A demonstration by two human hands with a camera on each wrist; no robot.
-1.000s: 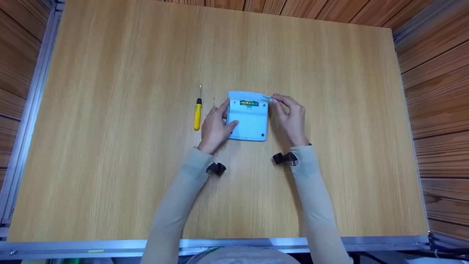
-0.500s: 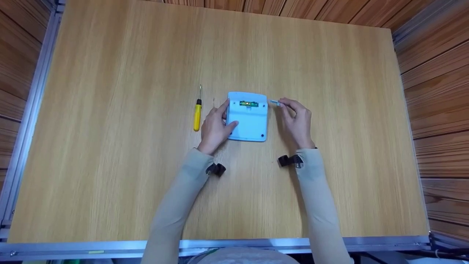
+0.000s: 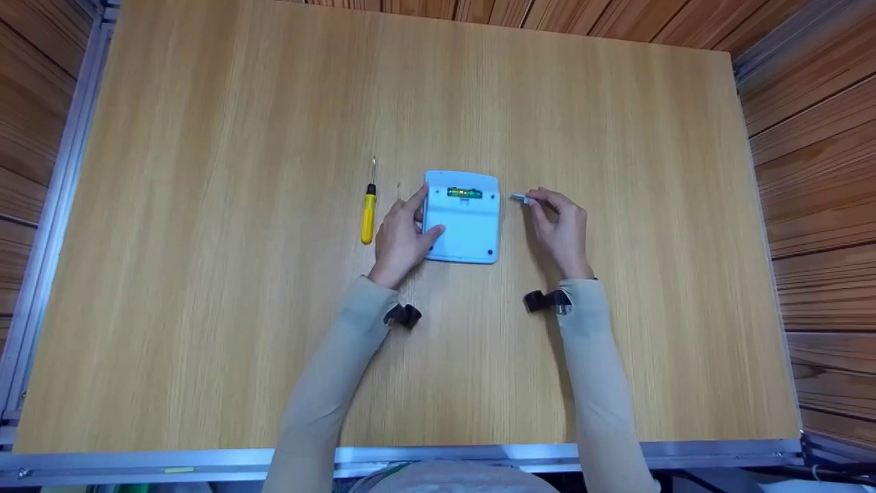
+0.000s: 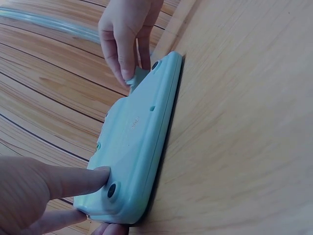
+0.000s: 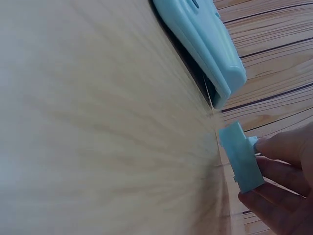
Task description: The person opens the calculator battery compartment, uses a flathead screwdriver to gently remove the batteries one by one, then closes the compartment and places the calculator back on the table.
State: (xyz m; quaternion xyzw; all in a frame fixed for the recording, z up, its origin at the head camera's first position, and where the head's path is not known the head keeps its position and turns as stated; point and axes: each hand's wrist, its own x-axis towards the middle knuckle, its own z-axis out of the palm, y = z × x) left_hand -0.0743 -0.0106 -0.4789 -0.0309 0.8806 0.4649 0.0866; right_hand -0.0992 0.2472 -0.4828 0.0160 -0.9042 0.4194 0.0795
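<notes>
A light blue calculator (image 3: 469, 236) lies back side up on the table, its slot uncovered and a green battery (image 3: 465, 194) inside. My left hand (image 3: 399, 236) grips its left edge, with the thumb on the back near a dark round foot, as the left wrist view shows. To the right of the calculator, my right hand (image 3: 561, 229) pinches a small light blue battery cover (image 5: 242, 156) between thumb and fingers. The cover is apart from the calculator and has small tabs along its edges.
A screwdriver (image 3: 369, 216) with a yellow handle lies left of my left hand, its tip pointing away from me. The wooden table (image 3: 239, 171) has a metal rail (image 3: 205, 457) along its near edge. Wood-plank panels (image 3: 814, 226) stand around it.
My right hand has drawn the battery cover away from the calculator's upper right corner, moving right and slightly toward me. My left hand and the calculator have stayed in place.
</notes>
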